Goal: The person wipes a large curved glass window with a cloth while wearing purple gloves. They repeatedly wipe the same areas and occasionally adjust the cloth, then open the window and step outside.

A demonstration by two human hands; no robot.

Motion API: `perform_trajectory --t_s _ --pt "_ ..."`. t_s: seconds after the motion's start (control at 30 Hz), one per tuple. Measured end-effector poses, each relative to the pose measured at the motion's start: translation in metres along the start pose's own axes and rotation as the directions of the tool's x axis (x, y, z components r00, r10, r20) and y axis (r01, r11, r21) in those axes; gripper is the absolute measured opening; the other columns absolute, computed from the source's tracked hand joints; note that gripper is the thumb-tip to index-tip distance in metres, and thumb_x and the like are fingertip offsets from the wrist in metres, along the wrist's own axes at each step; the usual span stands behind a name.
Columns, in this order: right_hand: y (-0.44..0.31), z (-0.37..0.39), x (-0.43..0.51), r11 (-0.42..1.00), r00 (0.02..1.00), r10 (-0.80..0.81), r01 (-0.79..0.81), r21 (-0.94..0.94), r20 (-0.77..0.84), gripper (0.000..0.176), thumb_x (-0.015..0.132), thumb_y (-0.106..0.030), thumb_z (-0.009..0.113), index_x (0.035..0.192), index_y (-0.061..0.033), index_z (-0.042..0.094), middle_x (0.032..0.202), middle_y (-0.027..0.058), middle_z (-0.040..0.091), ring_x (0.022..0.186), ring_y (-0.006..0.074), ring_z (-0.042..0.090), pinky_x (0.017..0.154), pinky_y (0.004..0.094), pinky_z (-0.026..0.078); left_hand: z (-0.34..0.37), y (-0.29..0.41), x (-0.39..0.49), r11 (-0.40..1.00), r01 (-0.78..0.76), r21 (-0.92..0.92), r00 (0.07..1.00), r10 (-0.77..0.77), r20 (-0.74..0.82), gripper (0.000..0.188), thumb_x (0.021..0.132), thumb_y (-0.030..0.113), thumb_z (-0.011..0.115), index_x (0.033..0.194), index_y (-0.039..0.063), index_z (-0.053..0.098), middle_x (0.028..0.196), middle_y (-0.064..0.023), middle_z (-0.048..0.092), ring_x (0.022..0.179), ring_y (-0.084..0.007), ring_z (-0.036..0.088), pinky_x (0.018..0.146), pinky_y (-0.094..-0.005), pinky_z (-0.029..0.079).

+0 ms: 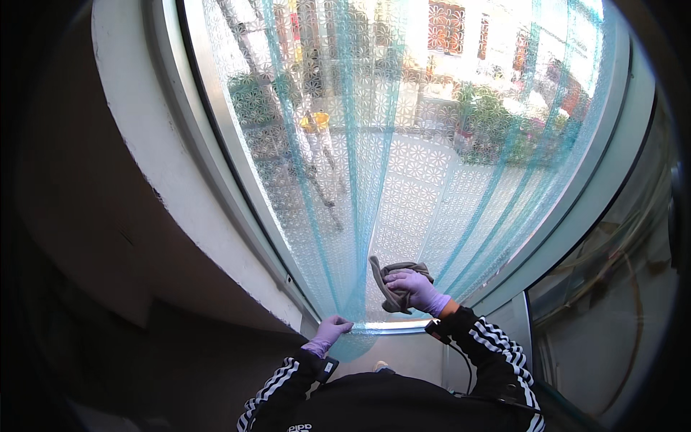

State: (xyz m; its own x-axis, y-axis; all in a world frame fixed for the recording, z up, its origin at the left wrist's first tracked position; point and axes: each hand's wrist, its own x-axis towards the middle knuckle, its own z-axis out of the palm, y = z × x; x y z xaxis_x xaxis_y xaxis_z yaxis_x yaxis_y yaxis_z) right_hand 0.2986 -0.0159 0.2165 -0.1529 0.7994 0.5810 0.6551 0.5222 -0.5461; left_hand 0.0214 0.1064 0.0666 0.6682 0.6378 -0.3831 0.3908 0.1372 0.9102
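A sheer curtain [394,178] with a flower pattern and blue-green stripes hangs across the doorway before me. My left hand [329,333], in a purple glove, pinches the curtain near its bottom end between thumb and fingers. A grey-brown cloth [399,306] is bunched under my right hand [415,290], also gloved in purple. The cloth lies against the lower part of the curtain; whether it presses on anything behind the curtain cannot be told.
A pale metal door frame [237,135] runs up the left beside a white wall edge [156,162] with chipped paint. On the right stands another frame post [572,216], with a glass pane beyond it. Plants [486,119] and a yellow container [314,120] show through the curtain outside.
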Motion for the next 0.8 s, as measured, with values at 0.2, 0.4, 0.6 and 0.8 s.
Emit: perform_trajectory --t_s 0.2,0.4,0.6,0.8 --pt "0.029 -0.011 -0.077 0.497 0.311 0.810 0.087 0.863 -0.497 0.024 0.092 -0.012 0.044 0.097 0.0026 0.062 0.097 0.0134 0.065 0.093 0.0260 0.063 0.091 0.0380 0.050 0.041 0.149 0.019 0.959 -0.234 -0.158 0.972 0.236 -0.004 0.048 0.086 0.033 0.068 0.118 -0.002 0.058 0.117 -0.0150 0.062 0.110 -0.0207 0.058 0.098 -0.0328 0.043" --pt "0.045 0.025 -0.151 0.250 0.037 0.960 0.334 0.909 -0.278 0.029 0.091 -0.021 0.043 0.100 0.0029 0.058 0.090 0.0181 0.064 0.083 0.0311 0.064 0.081 0.0404 0.053 0.124 0.317 0.035 0.822 -0.523 -0.225 0.721 0.568 0.397 0.078 0.089 0.045 0.062 0.141 -0.003 0.028 0.142 -0.0218 0.039 0.131 -0.0257 0.040 0.106 -0.0346 0.034" --pt "0.067 0.029 -0.207 0.351 0.031 0.923 0.343 0.871 -0.384 0.035 0.095 -0.024 0.040 0.110 0.0031 0.057 0.101 0.0188 0.063 0.092 0.0304 0.063 0.088 0.0410 0.052 0.174 0.357 0.095 0.790 -0.603 0.113 0.783 0.613 -0.110 0.109 0.078 0.054 0.069 0.146 -0.006 0.008 0.145 -0.0335 0.027 0.137 -0.0393 0.028 0.112 -0.0394 0.024" --pt "0.077 -0.013 -0.220 0.556 0.433 0.798 -0.260 0.789 -0.420 0.045 0.082 -0.032 0.063 0.121 -0.0106 0.056 0.120 0.0075 0.060 0.112 0.0212 0.057 0.099 0.0337 0.045 0.172 0.372 0.145 0.749 -0.550 -0.370 0.789 0.611 0.065 0.025 0.088 0.022 0.069 0.099 0.001 0.061 0.092 -0.0062 0.067 0.089 -0.0126 0.061 0.085 -0.0258 0.046"
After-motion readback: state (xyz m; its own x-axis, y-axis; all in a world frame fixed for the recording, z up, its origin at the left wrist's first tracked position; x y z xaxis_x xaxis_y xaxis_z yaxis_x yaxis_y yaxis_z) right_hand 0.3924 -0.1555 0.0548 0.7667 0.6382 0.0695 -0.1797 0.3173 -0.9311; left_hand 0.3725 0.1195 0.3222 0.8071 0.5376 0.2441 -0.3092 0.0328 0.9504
